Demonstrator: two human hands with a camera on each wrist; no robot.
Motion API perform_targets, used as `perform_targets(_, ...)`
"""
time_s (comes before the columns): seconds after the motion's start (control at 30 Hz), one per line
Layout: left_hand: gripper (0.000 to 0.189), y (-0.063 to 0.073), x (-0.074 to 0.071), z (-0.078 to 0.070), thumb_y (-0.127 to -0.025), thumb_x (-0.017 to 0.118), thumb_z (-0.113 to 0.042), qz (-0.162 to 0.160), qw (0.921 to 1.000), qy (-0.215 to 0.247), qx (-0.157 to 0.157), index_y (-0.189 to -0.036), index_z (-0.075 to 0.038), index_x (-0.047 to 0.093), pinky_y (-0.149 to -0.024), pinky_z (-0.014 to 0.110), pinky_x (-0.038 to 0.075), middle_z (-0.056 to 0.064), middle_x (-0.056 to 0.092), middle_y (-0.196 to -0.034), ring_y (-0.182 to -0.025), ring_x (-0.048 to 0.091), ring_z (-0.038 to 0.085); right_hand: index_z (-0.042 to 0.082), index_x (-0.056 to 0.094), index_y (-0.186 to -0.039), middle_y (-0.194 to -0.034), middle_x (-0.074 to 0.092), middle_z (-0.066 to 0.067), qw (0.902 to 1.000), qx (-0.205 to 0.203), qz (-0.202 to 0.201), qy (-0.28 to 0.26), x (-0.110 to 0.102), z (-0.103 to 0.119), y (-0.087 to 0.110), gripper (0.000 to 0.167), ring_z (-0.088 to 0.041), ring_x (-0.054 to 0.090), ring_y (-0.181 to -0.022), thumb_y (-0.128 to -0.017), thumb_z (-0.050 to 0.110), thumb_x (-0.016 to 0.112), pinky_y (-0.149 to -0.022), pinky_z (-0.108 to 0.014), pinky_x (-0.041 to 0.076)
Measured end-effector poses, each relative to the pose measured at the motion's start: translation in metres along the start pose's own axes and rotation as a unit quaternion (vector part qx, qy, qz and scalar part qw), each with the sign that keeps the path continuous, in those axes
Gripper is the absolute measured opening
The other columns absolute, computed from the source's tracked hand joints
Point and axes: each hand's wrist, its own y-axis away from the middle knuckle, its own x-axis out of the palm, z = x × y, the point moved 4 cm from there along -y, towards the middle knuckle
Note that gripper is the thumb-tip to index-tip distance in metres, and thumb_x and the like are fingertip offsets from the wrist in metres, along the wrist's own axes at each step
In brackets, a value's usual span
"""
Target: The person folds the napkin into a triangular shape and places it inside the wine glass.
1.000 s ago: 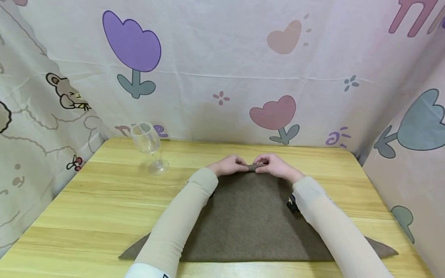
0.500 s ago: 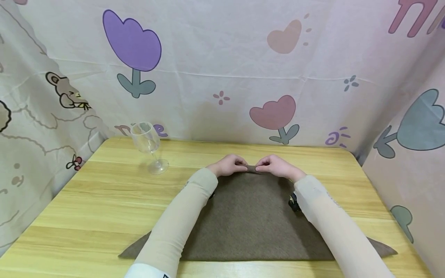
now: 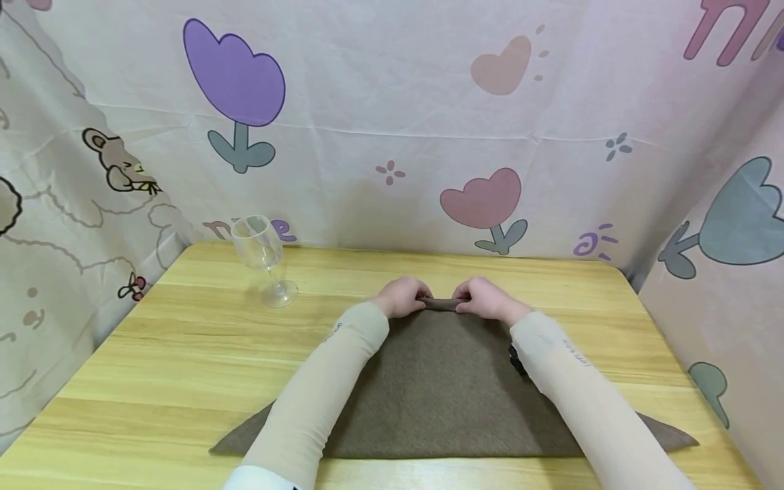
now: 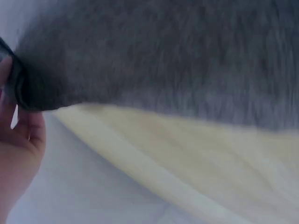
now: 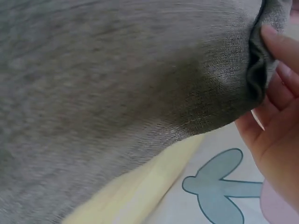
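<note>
A brown cloth napkin point(image 3: 447, 388) lies on the table, wide along its near edge, with a pointed corner out to each side. Its narrow far end is turned over into a small roll point(image 3: 441, 305). My left hand point(image 3: 404, 297) pinches the left end of this roll, and my right hand point(image 3: 488, 299) pinches the right end. In the left wrist view the fingers of the left hand point(image 4: 21, 154) curl round the folded fabric. Seen from the right wrist, the thumb of my right hand point(image 5: 280, 126) presses on the layered fold. The forearms cover parts of the napkin's sides.
A clear wine glass point(image 3: 263, 262) stands upright at the back left of the wooden table point(image 3: 165, 354). A printed curtain point(image 3: 361, 102) hangs behind the table and along both sides.
Both hands have shifted slightly toward me, with the roll at the napkin's far end turned a little farther. They are somewhat farther apart, and more of the roll shows between them.
</note>
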Motion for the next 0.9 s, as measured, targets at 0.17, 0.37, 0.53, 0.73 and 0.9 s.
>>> perform_targets(0.17, 0.014, -0.001, 0.01, -0.002, -0.089, 0.06, -0.01, -0.012, 0.9976, -0.067, -0.009, -0.1, -0.013, 0.068, -0.084, 0.032, 0.049, 0.002, 0.069, -0.098, -0.093, 0.063, 0.017, 0.009, 0.064, -0.074, -0.071, 0.059, 0.001, 0.9944, -0.008, -0.033, 0.1, 0.007, 0.003, 0.001, 0.008, -0.012, 0.049, -0.067, -0.08, 0.007, 0.069, -0.066, -0.03, 0.043)
perform_targets(0.37, 0.011, 0.0, 0.014, -0.005, -0.093, 0.052, -0.005, -0.046, 0.9896, -0.136, -0.006, -0.093, -0.012, 0.06, -0.074, 0.028, 0.048, 0.003, 0.061, -0.094, -0.087, 0.058, 0.017, 0.01, 0.052, -0.072, -0.069, 0.048, -0.001, 0.9781, -0.049, -0.08, 0.186, 0.012, 0.012, -0.001, 0.017, -0.014, 0.042, -0.063, -0.078, -0.001, 0.063, -0.06, -0.028, 0.037)
perform_targets(0.53, 0.011, 0.0, 0.018, -0.006, -0.098, 0.046, -0.011, -0.032, 0.9881, -0.15, -0.008, -0.094, -0.013, 0.056, -0.071, 0.027, 0.043, 0.004, 0.055, -0.093, -0.084, 0.053, 0.017, 0.009, 0.051, -0.076, -0.073, 0.046, -0.002, 0.9776, -0.055, -0.081, 0.186, 0.017, 0.012, -0.002, 0.018, -0.015, 0.041, -0.066, -0.079, -0.005, 0.061, -0.062, -0.029, 0.037)
perform_targets(0.73, 0.012, -0.001, 0.021, -0.007, -0.095, 0.052, -0.008, -0.002, 0.9871, -0.16, 0.01, -0.1, -0.014, 0.061, -0.08, 0.027, 0.046, 0.003, 0.059, -0.098, -0.092, 0.057, 0.016, 0.008, 0.058, -0.084, -0.081, 0.054, -0.004, 0.972, -0.069, -0.077, 0.211, 0.02, 0.011, 0.004, 0.011, -0.02, 0.054, -0.075, -0.082, -0.003, 0.059, -0.068, -0.034, 0.046)
perform_targets(0.9, 0.011, -0.004, 0.027, -0.002, -0.092, 0.057, -0.007, -0.015, 0.9855, -0.164, 0.041, -0.097, -0.014, 0.064, -0.082, 0.027, 0.048, 0.003, 0.06, -0.097, -0.092, 0.059, 0.017, 0.009, 0.061, -0.087, -0.086, 0.06, -0.005, 0.9612, -0.085, -0.068, 0.254, 0.021, 0.016, 0.007, 0.01, -0.022, 0.059, -0.083, -0.087, 0.0, 0.056, -0.073, -0.036, 0.05)
